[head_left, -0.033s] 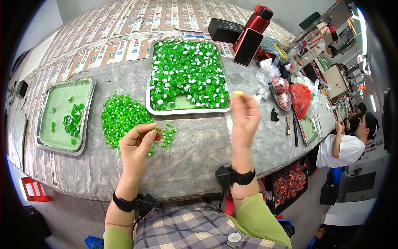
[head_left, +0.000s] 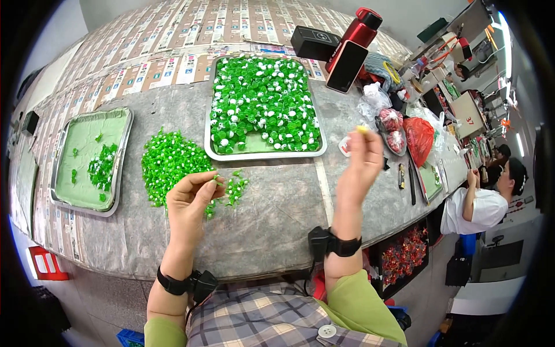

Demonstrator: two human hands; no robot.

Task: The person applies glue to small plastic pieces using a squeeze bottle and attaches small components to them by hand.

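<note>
My left hand [head_left: 188, 199] is closed in a pinch, with a small green-and-white plastic piece [head_left: 217, 180] at its fingertips. It hovers at the right edge of a heap of similar small green-and-white pieces [head_left: 173, 165]; a few loose ones [head_left: 236, 188] lie just beyond the fingers. Raised to the right of the large tray, my right hand [head_left: 359, 165] has its fingers pressed together. A small yellow thing [head_left: 362, 129] shows at their tips, too blurred to name. The large metal tray [head_left: 266, 157] is filled with bigger green-and-white pieces [head_left: 260, 104].
Another metal tray [head_left: 117, 168] on the left holds a few green pieces. Behind the large tray stand a black box [head_left: 315, 42], a red bottle [head_left: 361, 29] and a phone [head_left: 347, 66]. Bags [head_left: 418, 139] and a marker-like black stick [head_left: 412, 182] lie right. A person [head_left: 480, 202] sits far right.
My right hand has moved to the right, away from the large tray, with the yellow thing at its fingertips. A small white-and-red item beside it has come into sight. My left hand stays put.
</note>
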